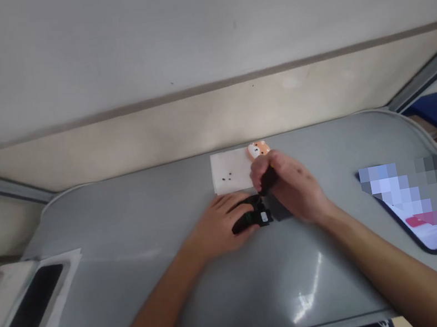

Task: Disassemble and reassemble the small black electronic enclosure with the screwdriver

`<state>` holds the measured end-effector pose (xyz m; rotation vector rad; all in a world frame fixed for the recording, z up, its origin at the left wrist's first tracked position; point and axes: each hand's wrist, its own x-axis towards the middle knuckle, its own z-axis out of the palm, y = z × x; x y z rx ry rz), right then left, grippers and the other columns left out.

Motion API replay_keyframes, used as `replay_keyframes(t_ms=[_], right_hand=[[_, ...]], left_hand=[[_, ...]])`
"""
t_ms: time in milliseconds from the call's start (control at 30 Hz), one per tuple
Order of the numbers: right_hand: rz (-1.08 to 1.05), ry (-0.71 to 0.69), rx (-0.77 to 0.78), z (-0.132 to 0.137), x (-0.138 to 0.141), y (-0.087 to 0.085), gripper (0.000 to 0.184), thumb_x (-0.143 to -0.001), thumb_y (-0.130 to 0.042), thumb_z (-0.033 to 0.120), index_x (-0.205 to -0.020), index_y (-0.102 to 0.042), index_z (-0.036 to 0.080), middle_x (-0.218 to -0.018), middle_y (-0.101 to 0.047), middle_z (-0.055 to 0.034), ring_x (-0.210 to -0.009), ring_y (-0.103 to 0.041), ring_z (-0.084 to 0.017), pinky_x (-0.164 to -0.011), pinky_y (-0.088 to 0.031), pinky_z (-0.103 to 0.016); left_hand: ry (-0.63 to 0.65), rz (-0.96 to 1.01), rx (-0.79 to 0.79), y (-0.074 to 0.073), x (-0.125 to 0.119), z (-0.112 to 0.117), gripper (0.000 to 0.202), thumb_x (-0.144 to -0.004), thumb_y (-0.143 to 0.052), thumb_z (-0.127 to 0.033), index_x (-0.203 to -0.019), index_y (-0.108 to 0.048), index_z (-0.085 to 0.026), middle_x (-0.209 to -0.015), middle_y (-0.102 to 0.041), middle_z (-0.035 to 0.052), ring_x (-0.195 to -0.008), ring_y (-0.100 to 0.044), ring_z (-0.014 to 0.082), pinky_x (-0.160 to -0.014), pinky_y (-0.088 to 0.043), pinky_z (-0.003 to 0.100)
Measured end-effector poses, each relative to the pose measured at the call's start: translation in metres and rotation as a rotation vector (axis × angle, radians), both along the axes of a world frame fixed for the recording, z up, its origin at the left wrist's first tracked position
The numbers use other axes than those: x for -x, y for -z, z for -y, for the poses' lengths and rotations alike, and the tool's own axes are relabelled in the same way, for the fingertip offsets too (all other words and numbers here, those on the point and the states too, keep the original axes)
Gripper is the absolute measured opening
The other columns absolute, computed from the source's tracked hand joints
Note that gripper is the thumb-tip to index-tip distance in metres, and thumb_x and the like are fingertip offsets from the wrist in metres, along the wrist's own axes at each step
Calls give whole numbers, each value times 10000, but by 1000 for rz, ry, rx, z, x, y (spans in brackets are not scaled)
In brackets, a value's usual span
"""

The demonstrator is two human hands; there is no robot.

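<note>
My left hand (222, 222) lies on the grey table (129, 230), fingers wrapped over a small black device (253, 218) and holding it down. My right hand (290, 184) is closed around a dark tool handle (267, 179) that points down at the device. Just behind the hands lies a white paper sheet (230, 170) with a few tiny dark specks, perhaps screws (227, 176). An orange and white cartoon-animal object (258, 149) stands at the paper's right edge.
A phone (418, 218) with a lit, partly blurred screen and a white cable lies at the right. A white box with a long dark slot (25, 316) sits at the left edge. Partition walls close the desk at the back.
</note>
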<state>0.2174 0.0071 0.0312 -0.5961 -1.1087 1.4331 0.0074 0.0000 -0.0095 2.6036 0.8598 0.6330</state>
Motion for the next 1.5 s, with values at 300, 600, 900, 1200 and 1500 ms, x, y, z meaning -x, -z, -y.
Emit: replay_keyframes(t_ms=[300, 600, 900, 1200, 1500], right_hand=[[-75, 11, 52, -4, 0, 6, 358, -1003, -533, 601, -936, -572, 251, -622, -434, 53, -553, -388, -116, -561, -344, -282], [-121, 56, 111, -4, 4, 4, 386, -903, -769, 426, -845, -426, 257, -650, -473, 86, -514, -427, -80, -524, -350, -239], [-204, 4, 137, -9, -4, 3, 337, -878, -774, 485, -820, -577, 218, -877, -560, 2, -765, -575, -118, -690, -455, -276], [-117, -1, 165, -8, -4, 0, 493, -932, -535, 729, -808, -539, 252, -583, -328, 59, -504, -297, -117, -500, -317, -282], [-107, -12, 180, -8, -9, 2, 529, -838, -805, 524, -755, -370, 235, -669, -432, 63, -537, -409, -91, -535, -344, -256]], left_hand=[[2, 37, -7, 1, 0, -4, 212, -959, -696, -361, -1128, -699, -232, -1335, -697, 86, -1214, -670, 254, -1059, -523, 442], [10, 39, -26, 2, 1, -3, 218, -959, -697, -346, -1142, -676, -229, -1338, -695, 90, -1221, -668, 251, -1064, -518, 446], [-2, 43, -28, 2, 0, -2, 208, -969, -689, -356, -1135, -693, -231, -1325, -697, 93, -1211, -667, 250, -1060, -523, 444], [0, 25, -16, 1, 0, -2, 215, -974, -676, -371, -1137, -694, -231, -1332, -693, 91, -1217, -666, 253, -1063, -526, 451], [8, 33, -5, 2, 0, -2, 217, -966, -681, -355, -1145, -683, -232, -1347, -688, 88, -1237, -658, 249, -1086, -507, 447]])
